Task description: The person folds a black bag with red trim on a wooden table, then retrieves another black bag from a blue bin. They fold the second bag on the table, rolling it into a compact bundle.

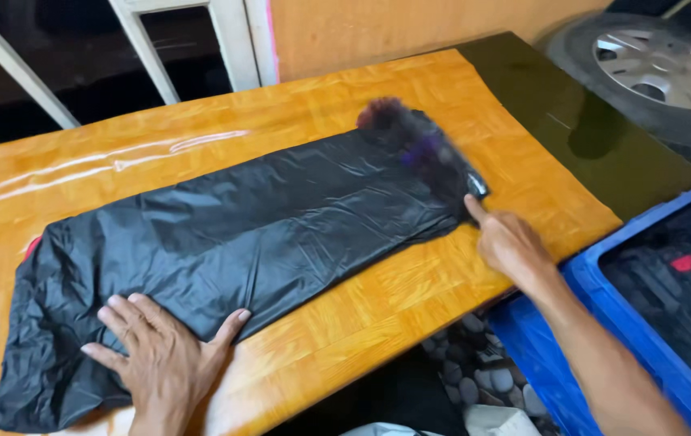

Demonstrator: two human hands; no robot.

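My left hand (159,355) lies flat, fingers spread, pressing the near end of the long black shiny folded garment (232,242) stretched across the glossy orange wooden bench (378,323). My right hand (507,242) touches its fuzzy dark far end, fingers loosely curled. It looks light, limp and slippery; I judge the folded edges the best hold.

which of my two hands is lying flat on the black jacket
Your left hand, palm down on the black jacket at its near edge. The right hand only touches its furry end.
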